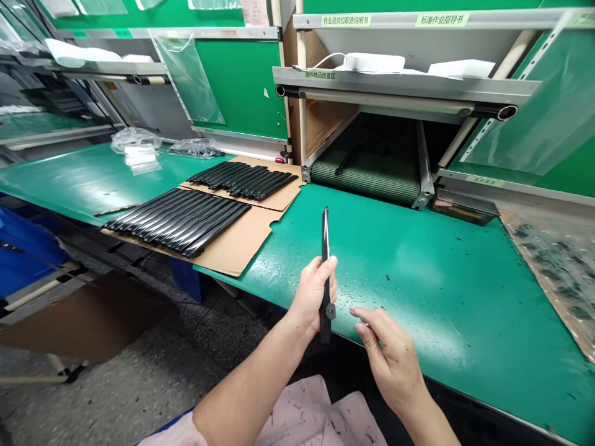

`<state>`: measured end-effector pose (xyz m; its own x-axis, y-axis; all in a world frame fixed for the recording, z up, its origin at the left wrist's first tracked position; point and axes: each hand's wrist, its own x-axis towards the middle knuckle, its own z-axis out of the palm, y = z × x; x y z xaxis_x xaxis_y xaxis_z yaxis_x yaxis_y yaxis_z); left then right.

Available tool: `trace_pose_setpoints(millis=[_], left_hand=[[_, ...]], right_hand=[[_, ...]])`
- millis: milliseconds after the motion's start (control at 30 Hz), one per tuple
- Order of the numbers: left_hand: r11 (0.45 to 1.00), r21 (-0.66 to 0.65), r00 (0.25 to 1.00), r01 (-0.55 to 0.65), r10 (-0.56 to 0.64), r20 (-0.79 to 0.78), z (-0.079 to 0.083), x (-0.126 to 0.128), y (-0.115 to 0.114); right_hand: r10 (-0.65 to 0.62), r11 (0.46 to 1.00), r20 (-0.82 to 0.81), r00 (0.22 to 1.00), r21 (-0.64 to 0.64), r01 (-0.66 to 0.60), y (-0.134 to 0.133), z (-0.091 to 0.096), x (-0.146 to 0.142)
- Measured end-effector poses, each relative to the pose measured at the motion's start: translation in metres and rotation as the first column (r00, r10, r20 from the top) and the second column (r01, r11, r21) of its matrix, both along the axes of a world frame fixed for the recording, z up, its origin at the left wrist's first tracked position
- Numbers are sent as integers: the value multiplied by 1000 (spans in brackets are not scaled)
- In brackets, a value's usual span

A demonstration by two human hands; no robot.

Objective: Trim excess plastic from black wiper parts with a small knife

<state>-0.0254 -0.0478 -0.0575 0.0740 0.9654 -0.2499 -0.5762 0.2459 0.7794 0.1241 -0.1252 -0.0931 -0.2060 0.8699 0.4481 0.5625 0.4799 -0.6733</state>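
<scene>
My left hand (312,291) is wrapped round a long, glossy black plastic strip (325,232), held upright over the table's front edge. A small round grey-black piece with a hole (330,311) sits on the strip's lower part, below my fingers. To the right and apart from the strip, my right hand (393,353) has its thumb and fingers drawn together. Something small and greyish shows at those fingertips, too small to name. Rows of similar black strips (181,220) lie side by side on brown cardboard (237,248) to the left.
The green tabletop (418,279) carries scattered black scraps. Behind it stands a conveyor belt (372,167) with a dark piece on it. A clear tray (465,206) sits beside the belt. At right lies a bagged sheet of dark parts (562,272). Plastic bags (137,139) lie at left.
</scene>
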Motion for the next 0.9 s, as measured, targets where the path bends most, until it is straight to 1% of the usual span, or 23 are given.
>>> trace_pose_setpoints(millis=[100,200,333,400,500,667,800,900], left_hand=[[1000,3,999,19,-19,-29,-1,2,-3],[998,-11,997,54,-55,-54,-1,4,-7],[994,-28,992,107,-109,-63,0,9,-12],[993,-37,992,116,-118,-51,1,11,-14],[993,-56,994,107,-109,-23,3,13,-15],[997,-72,999,40,-38,30,6,15,-15],[997,-81,998,5,0,64,8,14,-14],[996,-83,997,-15,21,69,8,14,-14]], right_hand=[[12,999,117,993,33,-16,-10,0,-9],[-35,998,229,973,58,22,-16,3,-18],[-102,988,329,939,143,57,-13,6,-20],[-107,984,336,936,173,50,-12,6,-19],[-130,975,302,944,211,67,-14,5,-20],[-193,956,266,945,266,120,-19,5,-24],[-228,956,242,943,239,169,-20,4,-26],[-228,960,226,947,216,180,-20,1,-28]])
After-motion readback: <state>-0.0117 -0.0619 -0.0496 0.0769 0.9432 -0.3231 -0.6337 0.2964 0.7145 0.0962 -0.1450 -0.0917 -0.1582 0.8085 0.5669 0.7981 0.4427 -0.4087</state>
